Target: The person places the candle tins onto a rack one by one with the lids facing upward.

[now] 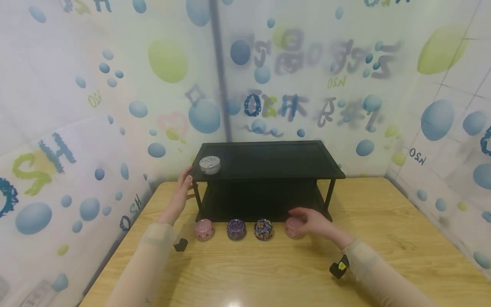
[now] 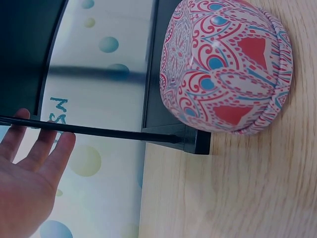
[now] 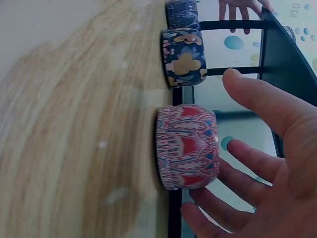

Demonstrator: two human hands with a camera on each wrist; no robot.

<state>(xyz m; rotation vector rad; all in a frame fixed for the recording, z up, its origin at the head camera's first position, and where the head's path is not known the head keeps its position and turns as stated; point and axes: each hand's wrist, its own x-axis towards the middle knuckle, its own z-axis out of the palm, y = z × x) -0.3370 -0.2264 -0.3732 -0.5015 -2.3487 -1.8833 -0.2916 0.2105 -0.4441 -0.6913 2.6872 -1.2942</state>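
Note:
A black two-tier shelf stands on the table, with a silver patterned tin on the left of its top. My left hand is at the shelf's left side, its extended fingers against the thin front post. My right hand is beside the right-hand pink patterned tin; the fingers reach behind it and the thumb stands apart from it. Left of that tin, in a row, are a navy floral tin, a purple tin and another pink patterned tin.
The wooden table extends in front of the tins. A patterned curtain hangs behind the shelf and along both sides. Black wrist-camera parts show beneath the right forearm, and another black piece is by the left one.

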